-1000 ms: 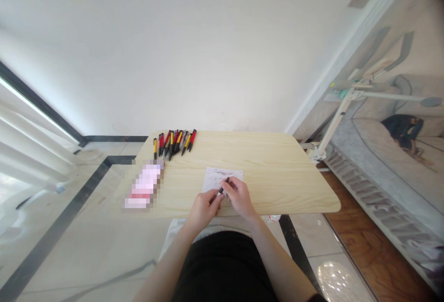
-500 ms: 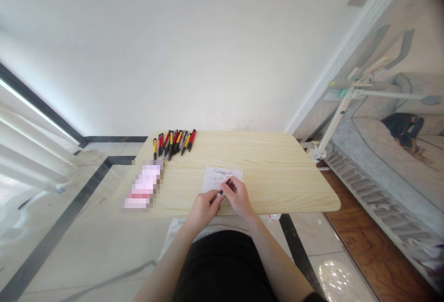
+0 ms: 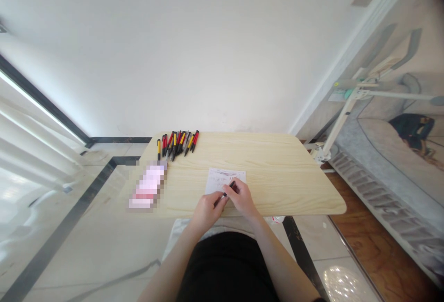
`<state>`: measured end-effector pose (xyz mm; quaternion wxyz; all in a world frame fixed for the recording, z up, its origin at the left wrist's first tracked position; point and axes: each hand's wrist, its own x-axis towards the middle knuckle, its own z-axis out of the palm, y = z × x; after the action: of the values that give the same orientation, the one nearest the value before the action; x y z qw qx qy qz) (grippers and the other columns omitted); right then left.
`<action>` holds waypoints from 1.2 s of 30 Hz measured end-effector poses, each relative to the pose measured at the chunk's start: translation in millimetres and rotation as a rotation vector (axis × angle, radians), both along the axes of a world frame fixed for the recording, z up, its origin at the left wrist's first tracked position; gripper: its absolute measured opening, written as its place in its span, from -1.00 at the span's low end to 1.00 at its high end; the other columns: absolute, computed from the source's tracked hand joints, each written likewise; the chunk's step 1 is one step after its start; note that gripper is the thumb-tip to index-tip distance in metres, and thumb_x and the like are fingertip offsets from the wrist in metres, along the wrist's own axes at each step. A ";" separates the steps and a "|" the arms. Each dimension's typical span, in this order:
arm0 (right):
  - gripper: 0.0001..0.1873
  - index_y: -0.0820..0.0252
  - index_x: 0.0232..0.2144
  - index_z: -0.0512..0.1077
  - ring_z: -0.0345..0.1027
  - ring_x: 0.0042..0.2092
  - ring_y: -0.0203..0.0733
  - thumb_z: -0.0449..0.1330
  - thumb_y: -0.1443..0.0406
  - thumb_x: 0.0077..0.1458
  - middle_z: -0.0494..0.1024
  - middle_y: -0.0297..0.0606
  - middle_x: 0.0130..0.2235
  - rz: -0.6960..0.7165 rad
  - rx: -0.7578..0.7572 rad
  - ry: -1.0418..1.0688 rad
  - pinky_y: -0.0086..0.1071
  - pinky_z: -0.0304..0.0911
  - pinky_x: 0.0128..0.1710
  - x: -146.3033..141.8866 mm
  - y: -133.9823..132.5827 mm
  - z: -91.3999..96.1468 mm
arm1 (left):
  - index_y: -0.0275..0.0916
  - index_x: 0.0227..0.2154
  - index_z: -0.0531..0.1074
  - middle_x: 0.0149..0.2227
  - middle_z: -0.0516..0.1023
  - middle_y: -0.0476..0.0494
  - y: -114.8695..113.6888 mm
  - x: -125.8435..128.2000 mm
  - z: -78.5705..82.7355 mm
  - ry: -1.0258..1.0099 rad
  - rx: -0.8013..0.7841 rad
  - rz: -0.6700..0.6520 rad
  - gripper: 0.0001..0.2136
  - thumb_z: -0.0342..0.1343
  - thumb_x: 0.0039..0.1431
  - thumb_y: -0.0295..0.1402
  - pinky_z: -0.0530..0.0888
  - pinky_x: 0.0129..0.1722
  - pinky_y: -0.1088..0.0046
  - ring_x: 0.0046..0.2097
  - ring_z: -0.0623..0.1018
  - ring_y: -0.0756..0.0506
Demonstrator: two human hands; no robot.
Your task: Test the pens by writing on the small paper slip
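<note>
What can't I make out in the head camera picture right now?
All in the head view:
Pen: partly covered by the left hand and right hand.
Paper: lower part hidden by the hands; its marks too small and blurred to read.
Pile of pens: they overlap, so no sure count.
Pinkish item: pixelation hides its details.
Sofa: cut off by the right edge.

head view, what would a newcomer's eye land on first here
Probably the bright cluster of red, yellow and black pens at the far left of the pale table. Next, near the table's front edge, the left grip and right grip meet on a dark pen, just over a marked sheet of paper. A pixelated pinkish patch along the table's left side also stands out.
</note>
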<state>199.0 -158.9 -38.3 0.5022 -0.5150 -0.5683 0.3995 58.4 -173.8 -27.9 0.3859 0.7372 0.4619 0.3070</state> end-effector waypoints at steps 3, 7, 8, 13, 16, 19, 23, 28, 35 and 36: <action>-0.74 0.19 -0.63 0.24 0.09 -0.54 -0.36 0.14 0.18 -0.04 0.26 -0.45 -0.63 -0.003 -0.005 -0.007 -0.47 0.04 -0.53 -0.5 -0.3 -1.2 | -0.28 -0.49 0.41 -0.61 0.41 -0.02 -0.3 0.0 0.5 0.000 0.021 0.006 -0.72 -0.09 0.13 -0.21 0.27 -0.50 0.56 -0.54 0.35 0.03; -0.76 0.21 -0.59 0.30 0.12 -0.52 -0.34 0.14 0.17 -0.04 0.30 -0.42 -0.60 0.003 -0.014 -0.024 -0.47 0.07 -0.52 -1.3 -0.9 -1.4 | -0.28 -0.51 0.40 -0.62 0.40 -0.01 0.3 -0.1 -0.5 -0.015 -0.002 0.025 -0.71 -0.09 0.13 -0.20 0.27 -0.52 0.56 -0.55 0.36 0.03; -0.77 0.21 -0.57 0.32 0.13 -0.51 -0.34 0.15 0.17 -0.04 0.32 -0.41 -0.58 0.013 -0.014 -0.027 -0.47 0.08 -0.51 -1.4 -1.1 -1.1 | -0.28 -0.52 0.39 -0.62 0.40 -0.01 0.5 -0.1 -0.7 -0.021 -0.014 0.029 -0.71 -0.09 0.13 -0.20 0.27 -0.53 0.56 -0.55 0.36 0.03; -0.83 0.20 -0.44 0.36 0.18 -0.49 -0.34 0.14 0.19 -0.04 0.34 -0.40 -0.53 0.093 -0.021 0.055 -0.47 0.11 -0.50 -0.5 -3.1 1.1 | -0.28 -0.54 0.37 -0.62 0.41 -0.02 0.4 0.0 -0.1 -0.044 -0.040 0.035 -0.69 -0.10 0.14 -0.18 0.28 -0.53 0.56 -0.55 0.37 0.03; -0.78 0.19 -0.36 0.36 0.16 -0.52 -0.35 0.09 0.16 0.01 0.29 -0.42 -0.56 0.090 -0.023 0.158 -0.47 0.10 -0.52 1.3 -4.2 1.9 | -0.28 -0.54 0.38 -0.64 0.39 -0.01 0.1 0.5 0.2 -0.049 -0.042 0.047 -0.69 -0.10 0.13 -0.17 0.27 -0.54 0.56 -0.57 0.36 0.03; -0.71 0.21 -0.35 0.38 0.07 -0.59 -0.38 0.03 0.12 0.04 0.20 -0.45 -0.62 0.074 -0.029 0.248 -0.48 0.00 -0.59 3.9 -4.4 1.6 | -0.27 -0.50 0.40 -0.64 0.39 0.00 0.1 1.0 -0.6 -0.045 -0.053 0.059 -0.70 -0.08 0.12 -0.16 0.26 -0.55 0.57 -0.57 0.36 0.04; -0.66 0.25 -0.32 0.41 -0.03 -0.63 -0.41 0.02 0.10 0.04 0.17 -0.45 -0.64 0.074 -0.045 0.325 -0.49 -0.13 -0.65 6.6 -4.1 -0.3 | -0.27 -0.47 0.42 -0.64 0.40 0.01 0.1 1.1 -2.0 -0.041 -0.044 0.046 -0.71 -0.08 0.12 -0.18 0.26 -0.55 0.57 -0.57 0.36 0.03; -0.63 0.25 -0.22 0.41 -0.02 -0.62 -0.41 0.05 0.12 0.02 0.17 -0.44 -0.64 0.084 -0.060 0.339 -0.48 -0.11 -0.64 6.7 -4.3 -1.3 | -0.28 -0.47 0.43 -0.64 0.40 0.00 -0.2 1.3 -2.0 -0.038 -0.009 0.057 -0.72 -0.06 0.11 -0.19 0.27 -0.54 0.56 -0.57 0.35 0.03; -0.62 0.26 -0.23 0.43 -0.02 -0.62 -0.41 0.06 0.12 0.02 0.17 -0.44 -0.65 0.076 -0.055 0.318 -0.48 -0.10 -0.64 6.9 -4.3 -2.1 | -0.27 -0.43 0.42 -0.63 0.40 0.01 0.3 1.5 -2.4 -0.023 -0.038 0.048 -0.72 -0.07 0.11 -0.17 0.27 -0.54 0.56 -0.57 0.36 0.03; -0.64 0.26 -0.25 0.44 -0.01 -0.62 -0.41 0.07 0.12 0.02 0.17 -0.44 -0.65 0.066 -0.047 0.304 -0.48 -0.10 -0.64 7.1 -4.3 -2.2 | -0.27 -0.44 0.42 -0.64 0.41 0.01 0.3 1.5 -2.4 -0.020 -0.035 0.052 -0.72 -0.07 0.11 -0.17 0.27 -0.54 0.56 -0.57 0.36 0.03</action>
<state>206.0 -163.2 -40.6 0.5569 -0.4413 -0.4927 0.5023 59.8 -173.4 -30.4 0.3950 0.7151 0.4823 0.3163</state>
